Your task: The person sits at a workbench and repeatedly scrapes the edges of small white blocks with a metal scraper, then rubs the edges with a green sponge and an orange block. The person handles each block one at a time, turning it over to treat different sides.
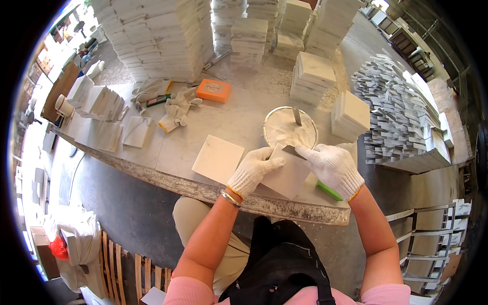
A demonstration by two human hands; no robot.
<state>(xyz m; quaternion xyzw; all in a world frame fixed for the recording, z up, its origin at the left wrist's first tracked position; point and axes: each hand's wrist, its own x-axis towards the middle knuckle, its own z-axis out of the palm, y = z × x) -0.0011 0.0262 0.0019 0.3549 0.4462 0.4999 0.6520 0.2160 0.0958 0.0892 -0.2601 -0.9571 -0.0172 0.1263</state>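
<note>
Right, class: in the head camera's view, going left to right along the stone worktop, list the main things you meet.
Fanned white tiles → spare work gloves → orange box → loose square tile → left hand on the held tile → right hand with the scraper → short tile stack.

Bright, even daylight; heavy fisheye distortion

Light enters strongest from the upper left, where the opening is overexposed. White tile stacks point(157, 35) and the round bowl of white paste point(290, 129) show mild glare. Shadows are soft and short. Centre is sharp; straight edges bow near the black circular rim, where detail smears
</note>
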